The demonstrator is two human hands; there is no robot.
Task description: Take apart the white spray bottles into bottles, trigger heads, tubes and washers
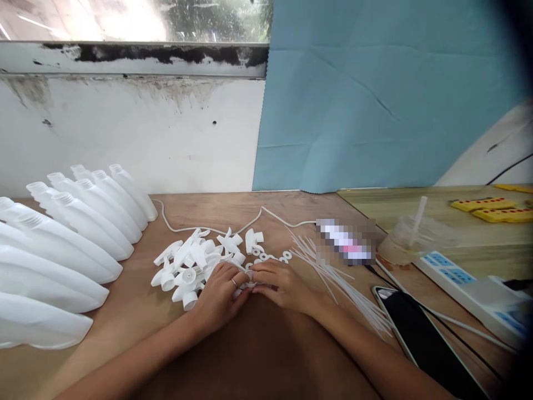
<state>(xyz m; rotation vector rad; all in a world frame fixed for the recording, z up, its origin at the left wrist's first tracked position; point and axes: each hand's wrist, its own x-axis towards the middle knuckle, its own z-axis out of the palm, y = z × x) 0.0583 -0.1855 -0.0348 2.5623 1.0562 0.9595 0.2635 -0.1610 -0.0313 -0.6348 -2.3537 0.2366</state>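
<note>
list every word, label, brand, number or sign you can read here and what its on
No readable text anywhere.
White sprayer heads and white bottles: no lettering visible.
Lit screen: pixelated, unreadable.
Power strip: any markings on its blue panels too small and blurred.
Dark phone: no text visible.

Through the head camera I am viewing a stained white wall (166, 133); bright daylight is entering through the window (216, 21) above it, and a blue cloth (353, 105) is hanging behind the wooden surface (133, 297).
</note>
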